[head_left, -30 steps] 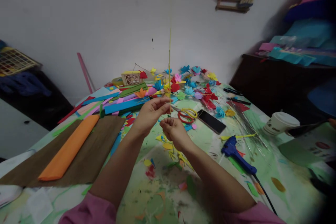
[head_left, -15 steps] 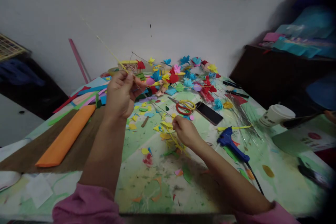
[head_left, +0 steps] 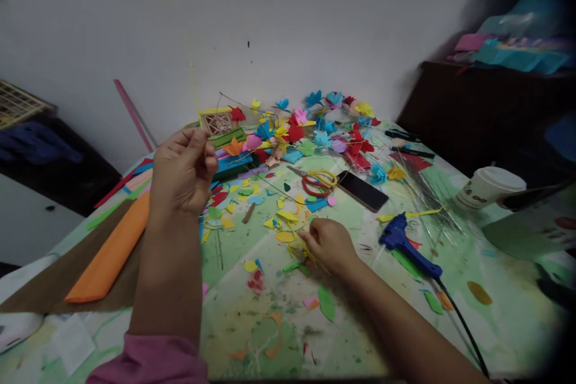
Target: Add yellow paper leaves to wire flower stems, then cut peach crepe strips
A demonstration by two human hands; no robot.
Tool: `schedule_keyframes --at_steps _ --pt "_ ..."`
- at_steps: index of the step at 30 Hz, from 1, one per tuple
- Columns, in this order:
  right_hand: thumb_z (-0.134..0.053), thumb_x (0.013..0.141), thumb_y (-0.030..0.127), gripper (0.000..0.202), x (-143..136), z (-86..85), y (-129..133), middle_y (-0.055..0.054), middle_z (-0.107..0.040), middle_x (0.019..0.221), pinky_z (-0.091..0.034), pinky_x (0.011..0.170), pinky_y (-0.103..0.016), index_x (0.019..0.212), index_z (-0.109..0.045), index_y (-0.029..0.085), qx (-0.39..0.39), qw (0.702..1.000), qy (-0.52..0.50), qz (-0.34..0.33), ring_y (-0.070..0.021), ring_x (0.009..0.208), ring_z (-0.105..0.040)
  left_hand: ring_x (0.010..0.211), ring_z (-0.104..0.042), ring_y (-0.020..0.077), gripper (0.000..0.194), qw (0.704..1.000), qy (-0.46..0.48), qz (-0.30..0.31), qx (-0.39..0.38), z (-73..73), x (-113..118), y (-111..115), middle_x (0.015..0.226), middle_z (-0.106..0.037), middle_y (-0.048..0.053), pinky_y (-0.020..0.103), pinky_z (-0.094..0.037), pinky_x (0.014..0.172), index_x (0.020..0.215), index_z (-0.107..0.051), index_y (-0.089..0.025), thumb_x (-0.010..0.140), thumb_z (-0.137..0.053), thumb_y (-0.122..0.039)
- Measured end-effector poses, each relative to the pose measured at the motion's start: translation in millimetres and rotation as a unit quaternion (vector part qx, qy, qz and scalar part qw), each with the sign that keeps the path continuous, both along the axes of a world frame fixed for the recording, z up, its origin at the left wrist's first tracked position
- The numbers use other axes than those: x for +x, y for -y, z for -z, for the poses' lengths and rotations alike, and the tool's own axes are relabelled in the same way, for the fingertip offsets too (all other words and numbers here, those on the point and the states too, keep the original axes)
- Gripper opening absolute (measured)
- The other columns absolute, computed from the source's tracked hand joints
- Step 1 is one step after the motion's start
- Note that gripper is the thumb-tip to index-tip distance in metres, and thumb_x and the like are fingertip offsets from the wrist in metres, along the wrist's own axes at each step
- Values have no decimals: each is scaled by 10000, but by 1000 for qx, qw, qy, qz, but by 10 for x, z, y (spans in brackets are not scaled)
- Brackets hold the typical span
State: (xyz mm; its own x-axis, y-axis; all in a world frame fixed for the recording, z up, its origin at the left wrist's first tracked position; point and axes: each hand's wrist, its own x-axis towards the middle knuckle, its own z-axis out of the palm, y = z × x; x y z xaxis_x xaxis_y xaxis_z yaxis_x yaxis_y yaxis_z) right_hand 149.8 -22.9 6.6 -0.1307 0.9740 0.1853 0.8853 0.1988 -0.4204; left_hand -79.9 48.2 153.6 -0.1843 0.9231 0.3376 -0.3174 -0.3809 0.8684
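My left hand (head_left: 185,165) is raised over the left part of the table, its fingers pinched at the lower end of a thin yellow strip (head_left: 194,87) that stands up against the wall. My right hand (head_left: 328,243) is low over the middle of the table, fingers curled beside yellow paper scraps (head_left: 286,225); whatever it may hold is too small to make out. Scissors (head_left: 319,183) with red and yellow handles lie beyond it, beside a black phone (head_left: 362,190). Colourful paper flowers (head_left: 321,126) are heaped at the back.
A blue glue gun (head_left: 410,246) with a black cord lies at the right, near thin wires (head_left: 427,192) and a white cup (head_left: 490,186). Orange paper (head_left: 110,255) rests on brown paper at the left. Dark furniture stands on both sides.
My left hand has moved left and slightly down, and the yellow strip now stands more upright. My right hand has moved lower, to the yellow scraps. The view has shifted slightly.
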Motion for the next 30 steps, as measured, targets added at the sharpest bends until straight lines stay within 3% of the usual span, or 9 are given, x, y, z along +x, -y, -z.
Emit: schedule_keyframes --at_steps 3,8,17,21,23,25,28,30 --pt "-601 755 399 250 -26 39 20 -56 -614 697 -244 578 -265 656 -570 172 -12 999 -4 -51 -162 654 -489 339 -333 7 202 1000 6 21 -5 -9 15 1 489 -474 -63 112 -263 309 741 -592 -176 904 -474 -153" --pt "-519 759 173 179 -17 104 0 -49 -610 645 -252 576 -264 589 -575 171 -28 998 -41 -49 -149 624 -488 354 -290 10 158 995 6 101 -7 39 76 -12 525 -459 -57 106 -236 319 765 -560 -174 893 -475 -135" --pt "-420 871 261 286 100 132 -103 -27 -615 633 -320 555 -244 689 -625 179 4 990 -135 33 -148 592 -513 456 -412 20 204 985 44 160 -42 75 179 -17 624 -530 -3 96 -342 400 891 -599 -82 821 -432 14" --pt "-436 866 312 272 213 130 -168 -84 -673 896 -402 739 -303 915 -670 181 72 977 -188 70 -210 845 -573 455 -424 20 151 977 34 200 -71 157 384 26 643 -580 5 101 -349 415 893 -601 -97 773 -543 -26" --pt "-463 858 360 295 266 85 -180 -101 -663 964 -400 823 -348 955 -673 178 120 955 -259 76 -232 928 -561 448 -420 18 147 963 18 251 -92 278 591 86 666 -607 17 100 -322 405 885 -594 -106 743 -609 -72" --pt "-458 868 395 319 301 24 -170 -90 -663 935 -407 826 -354 945 -682 180 143 915 -373 62 -222 903 -567 439 -405 15 187 942 8 309 -130 447 838 173 673 -615 21 104 -297 399 903 -579 -107 727 -642 -118" --pt "-451 879 412 336 320 -46 -136 -58 -659 876 -420 778 -330 962 -685 186 128 840 -526 43 -191 834 -564 436 -406 17 185 915 16 355 -193 728 1176 317 650 -613 20 112 -302 410 877 -563 -107 724 -650 -162" --pt "-511 846 412 302 321 -54 -122 -41 -654 831 -419 763 -320 929 -690 183 113 809 -575 50 -181 801 -560 436 -416 19 158 901 34 367 -229 881 1326 395 644 -613 22 112 -302 406 832 -553 -110 719 -649 -166"
